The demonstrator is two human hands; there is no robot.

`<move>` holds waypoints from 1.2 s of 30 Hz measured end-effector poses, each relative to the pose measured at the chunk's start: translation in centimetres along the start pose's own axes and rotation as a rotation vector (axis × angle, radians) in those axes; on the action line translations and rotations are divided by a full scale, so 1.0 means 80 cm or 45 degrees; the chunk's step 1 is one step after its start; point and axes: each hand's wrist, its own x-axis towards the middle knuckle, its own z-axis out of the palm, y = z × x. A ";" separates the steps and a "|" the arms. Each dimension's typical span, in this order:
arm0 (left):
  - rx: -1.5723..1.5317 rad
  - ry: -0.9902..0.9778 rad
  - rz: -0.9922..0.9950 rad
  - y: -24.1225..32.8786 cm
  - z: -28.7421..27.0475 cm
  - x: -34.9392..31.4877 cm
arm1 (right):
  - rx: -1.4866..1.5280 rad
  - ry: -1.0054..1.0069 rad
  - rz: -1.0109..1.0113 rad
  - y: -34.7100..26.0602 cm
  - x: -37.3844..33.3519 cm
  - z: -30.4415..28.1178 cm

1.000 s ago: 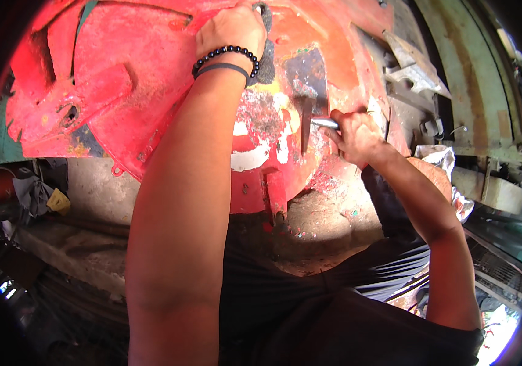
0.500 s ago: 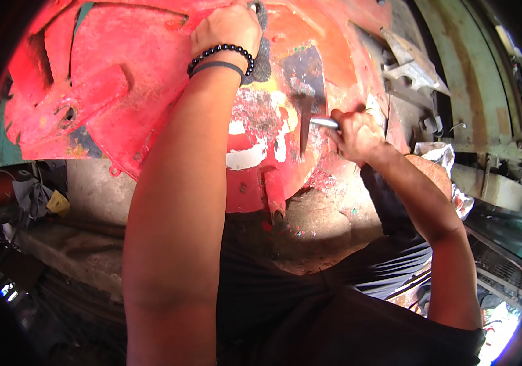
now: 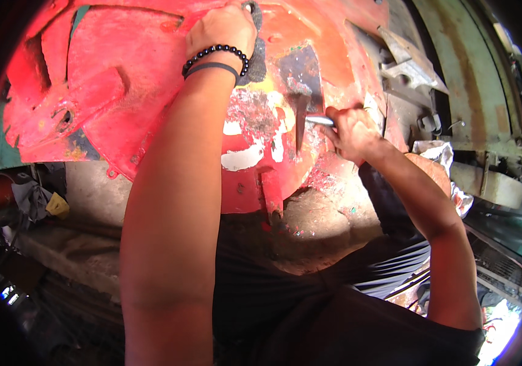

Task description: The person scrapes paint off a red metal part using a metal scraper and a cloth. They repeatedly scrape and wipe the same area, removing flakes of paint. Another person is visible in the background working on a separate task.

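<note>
A large red-painted metal panel [image 3: 99,52] spreads in front of me, its paint worn to white, yellow and dark patches near the middle. My left hand [image 3: 223,30] lies at its upper part, fingers curled round a dark grey, rough-looking piece [image 3: 253,64]. The fingertips are mostly hidden. My right hand [image 3: 356,133] is closed on the handle of a hammer [image 3: 301,122] with a long, tapering dark head and a silvery shank. The hammer head is over the worn patch, right of my left hand; whether it touches the panel I cannot tell.
A pointed metal piece [image 3: 410,64] lies on the right, near a long pale-green panel [image 3: 465,73]. Grey cloth [image 3: 32,198] hangs at the left. Under the panel's near edge is a pale, rounded surface [image 3: 319,222] strewn with paint flakes.
The view has shifted slightly, so the panel and both hands appear a little further left. The hammer head, blurred before, is sharper now. Both hands keep their holds.
</note>
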 end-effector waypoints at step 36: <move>-0.013 0.014 -0.028 0.004 -0.007 -0.003 | 0.089 0.021 -0.044 0.003 -0.001 0.000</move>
